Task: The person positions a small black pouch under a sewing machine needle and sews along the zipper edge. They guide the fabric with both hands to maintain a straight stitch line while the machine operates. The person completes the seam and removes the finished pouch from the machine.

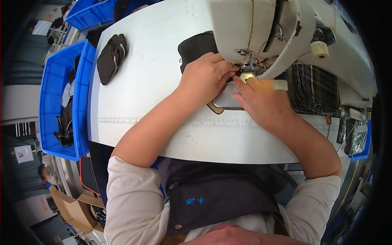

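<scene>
Below the head of a white sewing machine [241,24], a black fabric piece [198,47] with a rounded outline lies on the white table. My left hand [204,77] rests over its near part, fingers closed and pinching its edge beside the presser foot [250,66]. From the other side, my right hand [263,98] reaches in, with thumb and fingers drawn together at the same edge. Its fingertips nearly meet those of my left hand in the lamp's glow. The needle and the pinched fabric edge are mostly hidden by fingers and machine parts.
A dark zippered pouch [112,59] lies at the table's left. Beyond that edge stands a blue bin [83,102] holding dark and pale pieces. Dark fabric with loose threads [314,87] sits right of the needle. A printed ruler strip [196,122] crosses the tabletop.
</scene>
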Motion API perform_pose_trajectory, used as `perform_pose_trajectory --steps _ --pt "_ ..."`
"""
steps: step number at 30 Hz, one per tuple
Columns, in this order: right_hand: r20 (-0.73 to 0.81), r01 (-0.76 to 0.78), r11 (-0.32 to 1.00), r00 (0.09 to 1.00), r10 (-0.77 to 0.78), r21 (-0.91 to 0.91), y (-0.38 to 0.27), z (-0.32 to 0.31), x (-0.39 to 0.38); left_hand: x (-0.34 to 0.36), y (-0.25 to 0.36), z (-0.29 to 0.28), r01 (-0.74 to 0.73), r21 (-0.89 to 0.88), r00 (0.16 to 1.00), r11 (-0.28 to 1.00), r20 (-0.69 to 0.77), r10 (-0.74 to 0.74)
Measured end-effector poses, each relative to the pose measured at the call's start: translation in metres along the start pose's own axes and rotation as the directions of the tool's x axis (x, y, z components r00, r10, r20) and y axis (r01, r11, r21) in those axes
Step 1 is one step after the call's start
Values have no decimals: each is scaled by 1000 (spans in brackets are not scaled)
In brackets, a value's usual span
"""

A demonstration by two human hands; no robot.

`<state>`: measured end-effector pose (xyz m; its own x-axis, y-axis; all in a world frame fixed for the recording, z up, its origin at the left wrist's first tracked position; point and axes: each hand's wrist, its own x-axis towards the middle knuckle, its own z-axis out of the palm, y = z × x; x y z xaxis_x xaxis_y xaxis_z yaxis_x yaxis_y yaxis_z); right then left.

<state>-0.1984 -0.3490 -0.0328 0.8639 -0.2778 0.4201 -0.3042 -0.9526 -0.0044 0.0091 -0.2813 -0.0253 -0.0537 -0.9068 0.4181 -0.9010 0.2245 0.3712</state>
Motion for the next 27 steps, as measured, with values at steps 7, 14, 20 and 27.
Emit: perform_pose_trajectory --steps 7,14,20,27 --pt "-48 19 1000 999 -20 -17 0 -4 2 -9 -4 -24 -74 -56 992 996 101 80" --pt "62 -24 998 998 21 51 3 -6 -3 -14 16 -42 13 -66 949 998 315 8" --pt "62 24 993 998 -31 112 2 -8 -6 -16 17 -43 3 -75 961 997 275 18" --pt "102 27 995 994 -37 97 0 -8 -5 -14 17 -54 149 -160 952 976 289 -98"
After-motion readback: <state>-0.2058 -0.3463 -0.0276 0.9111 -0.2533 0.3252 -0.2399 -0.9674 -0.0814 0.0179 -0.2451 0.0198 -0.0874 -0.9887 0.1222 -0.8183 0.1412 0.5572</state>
